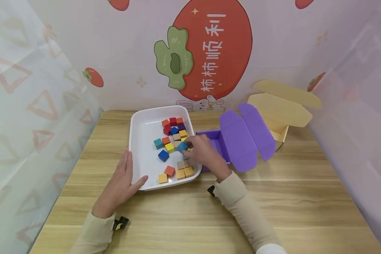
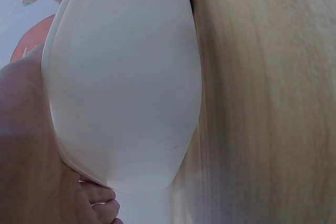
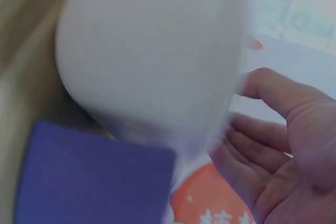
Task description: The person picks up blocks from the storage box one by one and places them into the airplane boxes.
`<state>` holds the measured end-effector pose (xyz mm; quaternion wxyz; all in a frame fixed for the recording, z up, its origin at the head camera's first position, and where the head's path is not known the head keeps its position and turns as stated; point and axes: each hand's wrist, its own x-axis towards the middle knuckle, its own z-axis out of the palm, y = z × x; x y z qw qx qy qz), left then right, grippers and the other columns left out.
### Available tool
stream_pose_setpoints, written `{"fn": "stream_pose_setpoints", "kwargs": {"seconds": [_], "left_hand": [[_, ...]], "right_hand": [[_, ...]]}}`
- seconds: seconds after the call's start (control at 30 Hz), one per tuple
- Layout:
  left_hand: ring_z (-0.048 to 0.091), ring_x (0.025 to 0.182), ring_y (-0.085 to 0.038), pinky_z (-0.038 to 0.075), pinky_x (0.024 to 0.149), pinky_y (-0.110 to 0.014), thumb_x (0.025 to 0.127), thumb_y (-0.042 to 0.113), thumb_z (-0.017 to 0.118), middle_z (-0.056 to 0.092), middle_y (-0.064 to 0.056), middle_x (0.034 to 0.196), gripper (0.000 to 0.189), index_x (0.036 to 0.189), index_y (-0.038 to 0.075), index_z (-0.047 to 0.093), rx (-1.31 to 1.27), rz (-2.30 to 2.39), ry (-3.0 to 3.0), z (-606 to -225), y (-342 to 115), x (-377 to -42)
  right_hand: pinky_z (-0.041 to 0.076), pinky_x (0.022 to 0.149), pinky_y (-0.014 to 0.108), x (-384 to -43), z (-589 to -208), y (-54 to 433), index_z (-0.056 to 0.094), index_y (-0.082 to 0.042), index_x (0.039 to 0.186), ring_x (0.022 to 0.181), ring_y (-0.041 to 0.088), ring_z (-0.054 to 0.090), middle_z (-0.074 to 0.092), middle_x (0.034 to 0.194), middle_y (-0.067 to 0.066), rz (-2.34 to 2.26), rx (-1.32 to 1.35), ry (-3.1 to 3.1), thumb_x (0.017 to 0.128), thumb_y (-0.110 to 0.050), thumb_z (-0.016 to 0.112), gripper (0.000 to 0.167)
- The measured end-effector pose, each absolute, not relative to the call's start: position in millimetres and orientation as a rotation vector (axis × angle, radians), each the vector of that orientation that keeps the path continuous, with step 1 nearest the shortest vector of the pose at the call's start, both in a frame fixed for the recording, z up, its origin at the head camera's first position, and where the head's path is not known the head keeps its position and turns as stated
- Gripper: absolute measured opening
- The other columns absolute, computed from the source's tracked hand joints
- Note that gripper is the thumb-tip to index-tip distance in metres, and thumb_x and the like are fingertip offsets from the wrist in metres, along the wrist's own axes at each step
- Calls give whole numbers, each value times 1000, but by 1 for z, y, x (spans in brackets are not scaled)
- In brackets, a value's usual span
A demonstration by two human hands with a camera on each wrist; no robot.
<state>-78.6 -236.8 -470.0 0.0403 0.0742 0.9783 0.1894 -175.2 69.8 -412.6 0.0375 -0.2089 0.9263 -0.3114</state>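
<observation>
A white tray (image 1: pixel 152 107) holds several small coloured wooden cubes, mostly toward its right side. My left hand (image 1: pixel 116 185) rests at the tray's front left corner, fingers straight along the left rim and thumb over the front rim. Over the right side of the tray, my right hand (image 1: pixel 204 151) pinches a teal cube (image 1: pixel 182 147) between thumb and fingertips. Near it lie a yellow cube (image 1: pixel 169 147), a dark blue cube (image 1: pixel 163 155) and another teal cube (image 1: pixel 158 143). In the right wrist view the tray wall (image 3: pixel 152 51) hides the fingertips.
An open purple box (image 1: pixel 209 134) stands right beside the tray, its lid (image 1: pixel 239 141) folded out to the right. Behind it is an open yellow box (image 1: pixel 277 109). All stand on a wooden table (image 1: pixel 304 211) against a wall with a printed persimmon (image 1: pixel 235 53).
</observation>
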Motion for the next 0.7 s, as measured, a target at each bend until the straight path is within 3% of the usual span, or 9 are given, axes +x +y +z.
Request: {"fn": "stream_pose_setpoints", "kwargs": {"seconds": [0.3,0.53,0.7], "left_hand": [[5,164,-46,25,125,-69,100,61,59,-12,-21,178,114,167,-1,-8,227,597,2987,-470,-238,-80],[4,164,-46,25,125,-69,100,60,59,-12,-21,178,113,167,-3,-6,234,600,2989,-470,-238,-80],[4,164,-46,26,125,-69,100,60,59,-12,-20,178,113,167,-2,-7,233,611,2986,-470,-239,-80]], "right_hand": [[66,77,38,-173,-406,105,80,2,108,84,24,77,81,96,14,-1143,-426,3070,88,-12,83,24],[52,58,29,-172,-418,115,80,2,90,61,16,59,76,78,12,-1051,-253,3153,86,-14,83,16],[59,65,36,-173,-432,113,81,1,90,64,20,64,79,81,12,-968,-190,3157,86,-16,85,18]]}}
